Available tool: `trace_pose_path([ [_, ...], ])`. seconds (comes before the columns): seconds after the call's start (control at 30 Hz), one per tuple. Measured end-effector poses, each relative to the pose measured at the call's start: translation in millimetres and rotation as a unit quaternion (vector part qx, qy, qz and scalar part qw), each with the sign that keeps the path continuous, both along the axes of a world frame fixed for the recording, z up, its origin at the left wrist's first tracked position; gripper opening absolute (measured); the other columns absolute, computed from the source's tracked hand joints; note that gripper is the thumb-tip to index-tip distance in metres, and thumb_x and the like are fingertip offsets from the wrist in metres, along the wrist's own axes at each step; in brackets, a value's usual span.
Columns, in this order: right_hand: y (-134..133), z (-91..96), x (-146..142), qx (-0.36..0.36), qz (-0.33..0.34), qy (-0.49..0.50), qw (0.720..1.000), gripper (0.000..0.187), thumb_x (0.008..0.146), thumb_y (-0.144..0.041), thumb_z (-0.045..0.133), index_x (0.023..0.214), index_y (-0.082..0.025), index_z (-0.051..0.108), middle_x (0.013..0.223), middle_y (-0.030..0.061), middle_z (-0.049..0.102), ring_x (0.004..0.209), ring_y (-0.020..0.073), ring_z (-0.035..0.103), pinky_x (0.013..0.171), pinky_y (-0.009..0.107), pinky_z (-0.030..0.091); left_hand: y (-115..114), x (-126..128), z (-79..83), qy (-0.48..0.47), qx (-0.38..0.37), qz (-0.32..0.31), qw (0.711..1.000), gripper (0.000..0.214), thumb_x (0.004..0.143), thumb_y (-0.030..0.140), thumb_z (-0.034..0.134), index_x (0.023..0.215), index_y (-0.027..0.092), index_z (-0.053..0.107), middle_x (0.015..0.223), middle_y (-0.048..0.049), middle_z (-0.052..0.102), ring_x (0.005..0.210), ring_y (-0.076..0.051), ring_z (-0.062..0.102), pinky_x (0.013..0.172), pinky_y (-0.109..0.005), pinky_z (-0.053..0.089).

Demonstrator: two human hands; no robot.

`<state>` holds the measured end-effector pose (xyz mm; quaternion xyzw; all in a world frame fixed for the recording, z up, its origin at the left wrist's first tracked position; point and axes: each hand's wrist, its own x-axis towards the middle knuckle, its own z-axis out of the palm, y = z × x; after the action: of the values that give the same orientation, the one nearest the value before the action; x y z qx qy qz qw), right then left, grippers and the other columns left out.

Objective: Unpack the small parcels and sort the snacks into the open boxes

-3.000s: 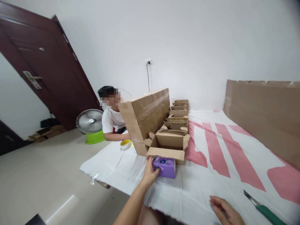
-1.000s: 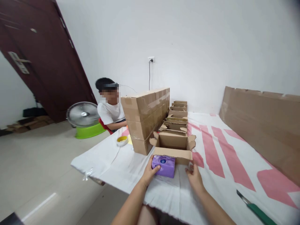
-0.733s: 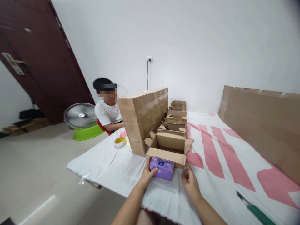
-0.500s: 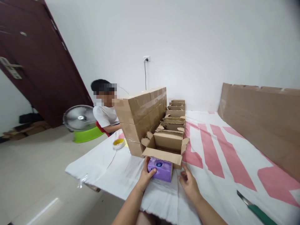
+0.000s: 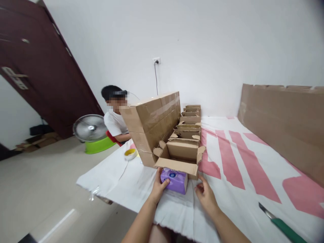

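My left hand [image 5: 158,187] grips the left side of a purple tissue pack [image 5: 175,180] that rests on the white cloth. My right hand [image 5: 205,195] hovers just right of the pack with its fingers curled and nothing in them. Directly behind the pack stands an open cardboard box [image 5: 180,158], its front flap folded down over the pack's top edge.
A row of open boxes [image 5: 190,124] runs back from the first one, beside a stack of long taped cartons [image 5: 152,125]. A green-handled knife [image 5: 283,227] lies at right, a yellow tape roll [image 5: 130,154] at left. Another person [image 5: 115,118] sits beside a fan [image 5: 90,128]. Flat cardboard [image 5: 283,118] leans at right.
My right hand came in from the lower right to beside the purple pack. My left hand has stayed on the pack throughout. The view has shifted slightly.
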<state>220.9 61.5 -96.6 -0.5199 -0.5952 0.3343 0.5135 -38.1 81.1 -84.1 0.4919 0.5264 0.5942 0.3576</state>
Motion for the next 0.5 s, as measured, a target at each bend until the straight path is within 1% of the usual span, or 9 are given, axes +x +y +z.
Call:
trace_pose_path([
  [0.2,0.5,2.6,1.8,0.012,-0.001,-0.002,1.000,0.052,0.075,-0.033,0.055,0.125,-0.017,0.054,0.078,0.0020,0.065,0.075,0.0194,0.063,0.074,0.033,0.051,-2.0,2.4,2.9,-0.001,-0.006,-0.004,1.000,0.101,0.058,0.058,0.076,0.142,0.018,0.036,0.147,-0.0164,0.041,0.137,-0.036,0.036,0.114,-0.047,0.027],
  [0.33,-0.4,4.1,1.1,0.007,-0.003,-0.003,1.000,0.051,0.076,-0.033,0.055,0.124,-0.016,0.054,0.076,0.0015,0.064,0.071,0.0190,0.062,0.072,0.034,0.051,-3.4,3.9,6.3,-0.003,-0.007,-0.013,1.000,0.103,0.059,0.059,0.075,0.143,0.016,0.033,0.148,-0.0179,0.039,0.138,-0.036,0.034,0.114,-0.046,0.027],
  [0.5,-0.7,4.4,0.1,0.006,-0.005,0.007,1.000,0.051,0.075,-0.033,0.055,0.123,-0.016,0.053,0.074,0.0000,0.063,0.068,0.0186,0.061,0.070,0.034,0.051,-3.9,4.5,9.1,-0.005,-0.005,-0.019,1.000,0.102,0.060,0.060,0.074,0.143,0.018,0.034,0.149,-0.0157,0.038,0.139,-0.035,0.033,0.114,-0.044,0.027],
])
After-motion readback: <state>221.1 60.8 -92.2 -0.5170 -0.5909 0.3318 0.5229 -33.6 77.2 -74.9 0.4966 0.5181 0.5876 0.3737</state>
